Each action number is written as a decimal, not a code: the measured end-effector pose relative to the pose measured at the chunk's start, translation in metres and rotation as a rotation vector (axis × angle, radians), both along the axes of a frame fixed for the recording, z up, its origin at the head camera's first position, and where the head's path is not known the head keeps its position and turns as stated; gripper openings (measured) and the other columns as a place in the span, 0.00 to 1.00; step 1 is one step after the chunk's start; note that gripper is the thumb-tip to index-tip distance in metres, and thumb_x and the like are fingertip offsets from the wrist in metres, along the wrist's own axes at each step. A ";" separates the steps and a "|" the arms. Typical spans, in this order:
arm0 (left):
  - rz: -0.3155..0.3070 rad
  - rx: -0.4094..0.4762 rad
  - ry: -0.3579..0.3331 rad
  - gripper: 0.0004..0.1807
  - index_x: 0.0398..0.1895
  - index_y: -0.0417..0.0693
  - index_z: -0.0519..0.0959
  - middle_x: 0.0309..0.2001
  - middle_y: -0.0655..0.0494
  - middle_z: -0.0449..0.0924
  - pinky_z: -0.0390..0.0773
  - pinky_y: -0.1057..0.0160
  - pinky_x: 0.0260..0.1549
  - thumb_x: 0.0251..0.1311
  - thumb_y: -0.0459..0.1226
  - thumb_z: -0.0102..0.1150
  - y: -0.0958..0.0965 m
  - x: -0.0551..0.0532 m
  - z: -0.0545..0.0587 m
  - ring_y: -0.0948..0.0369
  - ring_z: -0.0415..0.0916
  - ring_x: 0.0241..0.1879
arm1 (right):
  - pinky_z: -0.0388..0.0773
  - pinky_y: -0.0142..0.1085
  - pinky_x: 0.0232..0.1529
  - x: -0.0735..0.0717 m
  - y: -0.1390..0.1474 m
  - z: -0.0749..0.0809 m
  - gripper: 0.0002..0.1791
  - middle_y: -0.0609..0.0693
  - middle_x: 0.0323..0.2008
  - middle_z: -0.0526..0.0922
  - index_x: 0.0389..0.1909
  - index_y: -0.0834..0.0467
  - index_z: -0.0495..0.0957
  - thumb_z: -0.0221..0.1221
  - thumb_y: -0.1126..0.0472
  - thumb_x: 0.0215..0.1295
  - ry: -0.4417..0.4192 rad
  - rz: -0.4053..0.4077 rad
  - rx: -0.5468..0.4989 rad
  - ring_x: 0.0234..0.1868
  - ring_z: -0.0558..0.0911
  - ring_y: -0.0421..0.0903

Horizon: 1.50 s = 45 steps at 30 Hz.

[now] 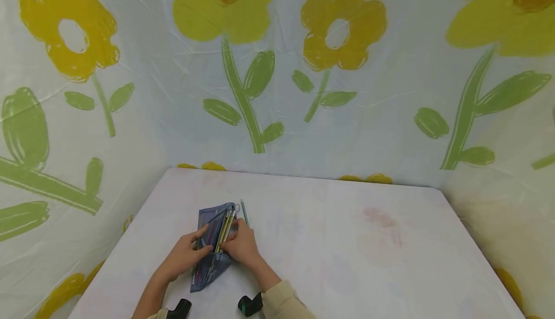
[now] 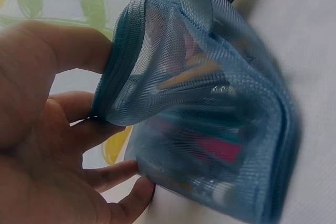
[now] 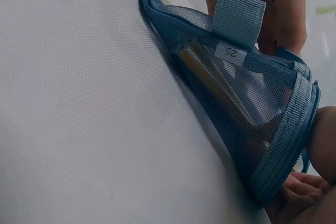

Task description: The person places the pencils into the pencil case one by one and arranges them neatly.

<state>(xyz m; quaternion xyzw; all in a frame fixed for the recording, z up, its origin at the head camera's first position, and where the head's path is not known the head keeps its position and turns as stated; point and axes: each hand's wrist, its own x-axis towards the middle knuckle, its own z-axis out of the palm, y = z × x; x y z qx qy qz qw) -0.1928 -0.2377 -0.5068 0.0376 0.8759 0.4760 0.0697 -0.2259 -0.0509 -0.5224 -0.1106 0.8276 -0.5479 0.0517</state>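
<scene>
A blue mesh pencil case (image 1: 201,280) lies on the left part of the table with its zip open. Several pencils (image 1: 226,227) show in the opening, some yellow, some dark. My left hand (image 1: 184,256) holds one zipped edge between thumb and fingers; the left wrist view shows this edge (image 2: 122,72) bowed outward. On the opposite side my right hand (image 1: 243,245) grips the other edge, its thumb close to the pencils. Some of its fingers are hidden. More pencils (image 3: 202,69) show through the mesh in the right wrist view.
A teal pencil (image 1: 244,212) sticks out just beyond the right hand, beside the case. The white table (image 1: 329,242) reaches far to the right. Flower-printed sheets (image 1: 381,131) stand along its back and sides.
</scene>
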 end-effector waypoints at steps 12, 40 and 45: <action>-0.018 0.015 0.003 0.35 0.72 0.38 0.61 0.68 0.33 0.60 0.66 0.40 0.58 0.63 0.37 0.62 -0.002 0.001 0.005 0.38 0.57 0.67 | 0.76 0.30 0.19 -0.007 0.012 0.006 0.26 0.45 0.20 0.82 0.50 0.70 0.76 0.71 0.68 0.48 0.004 0.020 0.027 0.16 0.78 0.37; -0.052 0.199 0.010 0.33 0.72 0.41 0.61 0.72 0.39 0.54 0.54 0.39 0.65 0.65 0.34 0.58 -0.014 0.001 0.002 0.39 0.46 0.72 | 0.72 0.34 0.20 -0.042 0.052 0.011 0.19 0.54 0.36 0.85 0.44 0.58 0.85 0.65 0.69 0.47 0.071 -0.068 0.451 0.24 0.75 0.43; -0.094 0.251 0.029 0.33 0.73 0.39 0.59 0.73 0.39 0.52 0.55 0.40 0.64 0.67 0.34 0.56 -0.015 0.000 0.000 0.40 0.46 0.72 | 0.76 0.35 0.20 -0.040 0.067 0.016 0.16 0.53 0.31 0.83 0.44 0.60 0.85 0.65 0.68 0.51 -0.086 -0.046 0.204 0.21 0.78 0.43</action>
